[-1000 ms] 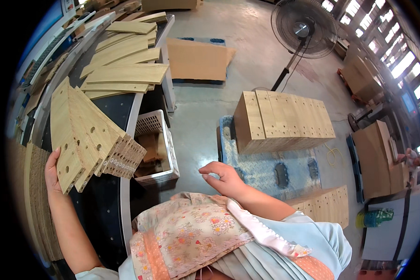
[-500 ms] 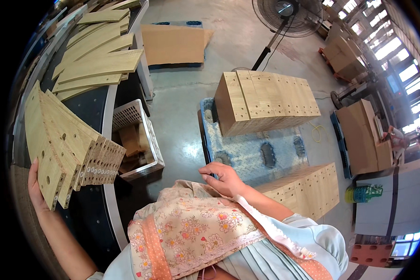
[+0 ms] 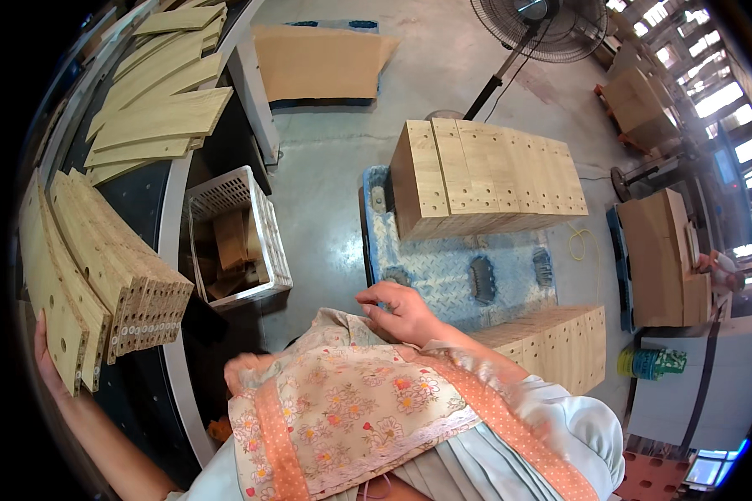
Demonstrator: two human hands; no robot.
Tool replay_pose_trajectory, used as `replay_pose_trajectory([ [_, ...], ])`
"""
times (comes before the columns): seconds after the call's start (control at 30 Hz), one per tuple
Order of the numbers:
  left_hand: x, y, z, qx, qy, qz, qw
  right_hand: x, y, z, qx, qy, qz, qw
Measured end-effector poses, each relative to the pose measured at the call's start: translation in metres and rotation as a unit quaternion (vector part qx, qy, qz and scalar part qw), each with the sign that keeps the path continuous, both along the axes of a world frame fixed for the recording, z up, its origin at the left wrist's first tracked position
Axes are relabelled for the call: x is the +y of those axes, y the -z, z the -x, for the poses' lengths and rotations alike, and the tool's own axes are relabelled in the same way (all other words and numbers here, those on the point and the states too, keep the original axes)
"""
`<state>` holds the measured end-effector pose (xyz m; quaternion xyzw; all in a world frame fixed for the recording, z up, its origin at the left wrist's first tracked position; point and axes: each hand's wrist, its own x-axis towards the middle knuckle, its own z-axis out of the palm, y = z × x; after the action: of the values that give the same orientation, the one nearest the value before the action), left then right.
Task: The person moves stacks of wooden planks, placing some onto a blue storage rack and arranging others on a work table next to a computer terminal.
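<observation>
At the left, my left hand [image 3: 52,367] is pressed to the outer face and lower edge of a pale wooden panel [image 3: 52,309] with drilled holes. Its fingers are partly hidden by the panel. Beside that panel, several similar curved panels stand on edge in a row [image 3: 125,275], their chipboard ends facing me. My right hand [image 3: 401,313] hovers over the front of my floral apron [image 3: 351,392], fingers loosely bent, thumb apart, nothing visible in it. A blurred, skin-coloured shape [image 3: 246,370] shows at the apron's left edge; I cannot tell what it is.
More loose panels [image 3: 154,121] lie farther along the dark roller table [image 3: 146,409]. A white crate [image 3: 280,259] with brown pieces stands beside it. Ahead, a blue pallet [image 3: 443,259] bears two panel stacks [image 3: 493,175]. Behind are a standing fan [image 3: 539,25] and a cardboard-covered pallet [image 3: 317,67].
The outer panels and the row have shifted left and toward me with my left hand. My right hand stays about where it was. A skin-coloured shape has appeared beside the apron.
</observation>
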<state>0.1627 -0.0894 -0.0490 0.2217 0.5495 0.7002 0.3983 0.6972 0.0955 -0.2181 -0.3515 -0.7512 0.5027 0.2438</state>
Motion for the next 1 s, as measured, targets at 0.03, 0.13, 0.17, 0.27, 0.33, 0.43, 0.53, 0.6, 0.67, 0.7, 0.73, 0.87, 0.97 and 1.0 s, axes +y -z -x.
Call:
replay_pose_trajectory([
  [0.03, -0.001, 0.001, 0.004, 0.011, 0.005, 0.009, 1.0, 0.003, -0.001, -0.005, 0.0, 0.0, 0.007, 1.0],
  [0.13, -0.009, -0.001, -0.01, 0.073, -0.025, 0.012, 0.997, 0.01, -0.001, -0.022, -0.004, 0.01, 0.027, 1.0],
  [0.17, -0.01, -0.003, -0.017, 0.077, -0.035, 0.004, 0.996, 0.012, 0.001, -0.028, -0.007, 0.017, 0.031, 0.999],
  [0.27, 0.0, -0.022, -0.068, 0.063, -0.053, -0.03, 0.996, 0.015, 0.005, -0.039, -0.011, 0.038, 0.047, 0.998],
  [0.33, 0.022, -0.036, -0.117, 0.046, -0.048, -0.059, 0.996, 0.015, 0.004, -0.045, -0.01, 0.051, 0.04, 0.998],
  [0.43, 0.08, -0.035, -0.203, 0.125, -0.066, -0.132, 0.981, 0.018, 0.003, -0.052, 0.005, 0.066, 0.019, 0.998],
  [0.53, 0.128, -0.021, -0.268, 0.184, -0.053, -0.2, 0.961, 0.022, -0.003, -0.058, 0.037, 0.08, 0.015, 0.996],
  [0.6, 0.181, 0.025, -0.305, 0.143, -0.02, -0.173, 0.974, 0.025, 0.002, -0.079, 0.038, 0.13, 0.018, 0.991],
  [0.67, 0.216, 0.053, -0.339, 0.103, 0.067, -0.162, 0.979, 0.022, 0.007, -0.092, 0.022, 0.151, 0.028, 0.988],
  [0.7, 0.236, 0.071, -0.352, 0.083, 0.117, -0.152, 0.978, 0.021, 0.011, -0.101, 0.013, 0.165, 0.032, 0.986],
  [0.73, 0.254, 0.089, -0.364, 0.064, 0.167, -0.143, 0.973, 0.019, 0.014, -0.109, 0.006, 0.187, 0.032, 0.982],
  [0.87, 0.307, 0.178, -0.395, 0.018, 0.26, -0.075, 0.963, -0.002, 0.036, -0.132, 0.002, 0.25, 0.049, 0.967],
  [0.97, 0.351, 0.26, -0.422, -0.003, 0.3, -0.009, 0.954, -0.012, 0.044, -0.148, -0.008, 0.321, 0.086, 0.943],
  [1.0, 0.366, 0.282, -0.432, -0.029, 0.305, 0.014, 0.952, -0.015, 0.044, -0.153, -0.029, 0.346, 0.108, 0.932],
])
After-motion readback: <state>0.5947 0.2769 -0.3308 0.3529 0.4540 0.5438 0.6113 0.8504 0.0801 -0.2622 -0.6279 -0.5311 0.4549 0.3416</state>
